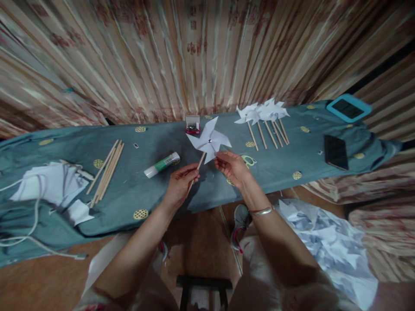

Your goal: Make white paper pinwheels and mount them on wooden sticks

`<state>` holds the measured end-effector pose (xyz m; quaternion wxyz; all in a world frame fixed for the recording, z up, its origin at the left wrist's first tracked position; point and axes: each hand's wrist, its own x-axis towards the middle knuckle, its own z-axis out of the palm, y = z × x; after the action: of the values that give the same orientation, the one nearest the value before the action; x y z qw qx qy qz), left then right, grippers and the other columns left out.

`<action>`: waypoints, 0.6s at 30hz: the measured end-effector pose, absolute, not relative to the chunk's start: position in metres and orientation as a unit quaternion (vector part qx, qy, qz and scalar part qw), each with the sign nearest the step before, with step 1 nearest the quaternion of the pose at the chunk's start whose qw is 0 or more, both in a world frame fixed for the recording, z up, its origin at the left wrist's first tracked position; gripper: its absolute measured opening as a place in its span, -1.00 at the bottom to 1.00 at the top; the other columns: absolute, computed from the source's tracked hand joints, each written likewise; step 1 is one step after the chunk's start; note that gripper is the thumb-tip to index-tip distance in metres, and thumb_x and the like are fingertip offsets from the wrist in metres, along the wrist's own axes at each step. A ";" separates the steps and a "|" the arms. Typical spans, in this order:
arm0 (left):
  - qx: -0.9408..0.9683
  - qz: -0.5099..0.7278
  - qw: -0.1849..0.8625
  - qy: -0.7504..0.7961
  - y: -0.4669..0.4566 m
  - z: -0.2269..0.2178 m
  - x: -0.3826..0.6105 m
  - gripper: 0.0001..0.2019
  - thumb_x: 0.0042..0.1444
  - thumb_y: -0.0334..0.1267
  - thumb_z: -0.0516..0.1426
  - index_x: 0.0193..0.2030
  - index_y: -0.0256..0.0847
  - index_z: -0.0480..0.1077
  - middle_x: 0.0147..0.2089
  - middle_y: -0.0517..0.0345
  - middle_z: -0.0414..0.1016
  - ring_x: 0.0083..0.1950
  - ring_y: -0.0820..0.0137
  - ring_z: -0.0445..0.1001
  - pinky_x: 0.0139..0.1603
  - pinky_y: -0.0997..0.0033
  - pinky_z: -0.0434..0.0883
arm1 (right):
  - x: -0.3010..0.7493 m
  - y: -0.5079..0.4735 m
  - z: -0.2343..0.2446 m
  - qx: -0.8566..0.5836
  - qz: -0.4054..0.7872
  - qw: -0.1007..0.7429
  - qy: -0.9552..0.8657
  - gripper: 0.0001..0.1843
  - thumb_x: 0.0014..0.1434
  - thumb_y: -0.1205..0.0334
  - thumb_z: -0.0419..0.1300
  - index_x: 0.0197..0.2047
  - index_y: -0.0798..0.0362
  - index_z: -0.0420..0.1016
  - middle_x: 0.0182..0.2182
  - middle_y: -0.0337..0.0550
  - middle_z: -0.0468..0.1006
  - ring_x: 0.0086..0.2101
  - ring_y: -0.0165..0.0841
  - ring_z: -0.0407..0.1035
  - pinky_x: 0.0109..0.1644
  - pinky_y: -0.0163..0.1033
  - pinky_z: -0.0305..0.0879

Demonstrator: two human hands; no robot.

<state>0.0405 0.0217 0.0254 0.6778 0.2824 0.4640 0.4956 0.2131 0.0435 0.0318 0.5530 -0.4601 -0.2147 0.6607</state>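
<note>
The paper pinwheel (209, 140) is held just above the middle of the table (292, 160), its four white blades folded in and a metal pin showing at the centre, already mounted on its wooden stick (199, 165). The left hand (179, 186) has its fingers (192, 173) closed around the lower part of that stick. The right hand (231, 167) brings narrowed fingertips to the lowest blade; whether they pinch it or only touch it cannot be told.

This one looks all but complete. Behind and to the right lies a row of finished pinwheels (263, 111), heads overlapping, sticks pointing toward the person. A good deal looks unused: a bundle of loose sticks (107, 169) to the left and a heap of white paper sheets (48, 185) beyond it.

Just behind the pinwheel stands a small red box (192, 126), lid raised, holding small dark metallic bits, probably pins. A glue stick (161, 164) lies capped nearby. Paper offcuts (327, 246) are piled on the floor at the right.
</note>
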 end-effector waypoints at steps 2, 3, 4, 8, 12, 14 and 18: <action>0.277 0.497 0.679 0.464 0.022 0.026 0.041 -0.62 -0.41 -0.26 0.47 -0.34 -0.28 0.61 -0.47 0.19 0.54 -0.48 0.55 0.42 -0.40 0.53 0.35 | 0.211 0.043 0.031 -0.455 0.667 0.548 -0.217 -0.75 -0.22 0.26 0.53 -0.48 0.07 0.56 -0.57 -0.26 0.60 -0.55 -0.52 0.43 -0.45 -0.44 0.39; 0.273 0.498 0.679 0.465 0.022 0.026 0.041 -0.62 -0.42 -0.26 0.47 -0.35 -0.28 0.61 -0.47 0.19 0.55 -0.48 0.55 0.43 -0.40 0.54 0.36 | 0.209 0.042 0.031 -0.453 0.670 0.547 -0.216 -0.74 -0.24 0.25 0.54 -0.48 0.07 0.57 -0.56 -0.25 0.61 -0.55 -0.52 0.43 -0.45 -0.45 0.39; 0.269 0.498 0.680 0.466 0.022 0.027 0.041 -0.61 -0.43 -0.26 0.47 -0.35 -0.28 0.61 -0.47 0.19 0.55 -0.48 0.56 0.43 -0.40 0.54 0.36 | 0.208 0.042 0.031 -0.450 0.673 0.547 -0.214 -0.73 -0.26 0.25 0.55 -0.48 0.08 0.57 -0.56 -0.25 0.62 -0.55 -0.53 0.43 -0.45 -0.46 0.39; 0.270 0.497 0.680 0.466 0.021 0.028 0.042 -0.61 -0.44 -0.27 0.48 -0.35 -0.27 0.62 -0.45 0.18 0.57 -0.48 0.55 0.44 -0.40 0.53 0.37 | 0.204 0.040 0.033 -0.442 0.680 0.548 -0.206 -0.72 -0.28 0.25 0.55 -0.50 0.10 0.58 -0.55 -0.22 0.63 -0.56 -0.53 0.43 -0.46 -0.47 0.39; 0.281 0.497 0.679 0.461 0.022 0.027 0.041 -0.63 -0.40 -0.28 0.47 -0.33 -0.26 0.63 -0.45 0.18 0.56 -0.47 0.55 0.42 -0.39 0.53 0.37 | 0.201 0.039 0.033 -0.442 0.687 0.540 -0.202 -0.76 -0.22 0.28 0.53 -0.48 0.11 0.59 -0.53 -0.19 0.64 -0.55 -0.53 0.44 -0.45 -0.47 0.38; 0.284 0.496 0.680 0.459 0.022 0.025 0.040 -0.63 -0.38 -0.28 0.47 -0.32 -0.27 0.63 -0.45 0.19 0.56 -0.47 0.56 0.42 -0.39 0.53 0.36 | 0.200 0.039 0.033 -0.443 0.687 0.539 -0.201 -0.77 -0.20 0.28 0.53 -0.48 0.11 0.59 -0.52 -0.19 0.65 -0.55 -0.53 0.44 -0.45 -0.47 0.38; 0.282 0.498 0.680 0.458 0.023 0.022 0.040 -0.62 -0.37 -0.28 0.46 -0.30 -0.28 0.62 -0.46 0.18 0.55 -0.47 0.55 0.42 -0.38 0.53 0.36 | 0.200 0.039 0.033 -0.442 0.689 0.538 -0.201 -0.75 -0.21 0.25 0.54 -0.47 0.10 0.60 -0.51 -0.20 0.65 -0.54 -0.53 0.44 -0.45 -0.47 0.38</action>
<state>0.0397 0.0228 0.0224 0.6801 0.2824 0.4581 0.4979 0.1996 0.0385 0.0326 0.5377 -0.4418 -0.2009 0.6894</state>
